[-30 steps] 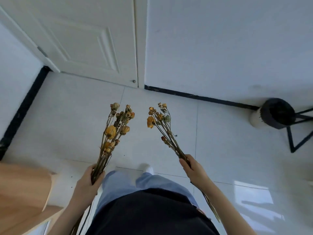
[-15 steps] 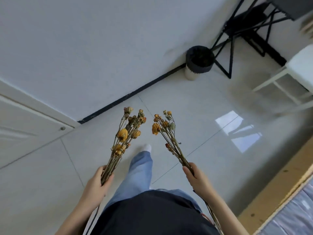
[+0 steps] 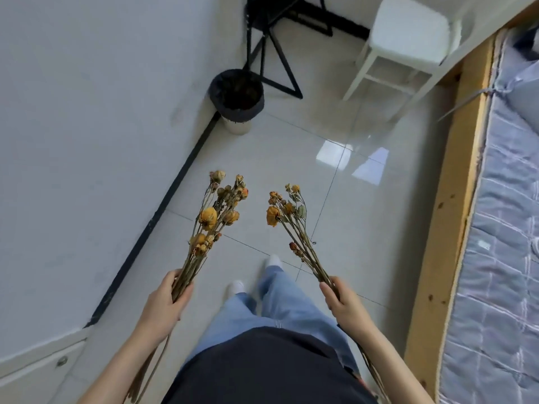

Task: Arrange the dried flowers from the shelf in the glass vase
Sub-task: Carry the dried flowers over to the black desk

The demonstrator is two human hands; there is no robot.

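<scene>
- While we're turning away from that white door we had up front a second ago, the view is swinging round to a black-lined bin [image 3: 236, 96] by the wall, a white stool [image 3: 408, 27] and the black legs of a stand [image 3: 272, 39] in the corner.
- We're gripping one bunch of dried flowers [image 3: 214, 217] in our left hand [image 3: 167, 304], fingers wrapped round the stems, same hold as before.
- Our right hand [image 3: 341, 301] is closing round the stems of a smaller bunch [image 3: 287, 211], also unchanged; both are pointing heads-up and well apart from each other.
- Stem ends are trailing down past both wrists.
- Underfoot we're seeing glossy pale floor tiles [image 3: 291, 158] catching window glare, with a black skirting strip [image 3: 163, 208] along the white wall [image 3: 87, 112].
- On our right a wooden bed frame [image 3: 446, 217] is now filling the edge, with a grey-blue quilted mattress [image 3: 501, 258] on it.
- We're standing in jeans [image 3: 280, 298] and white shoes.
</scene>
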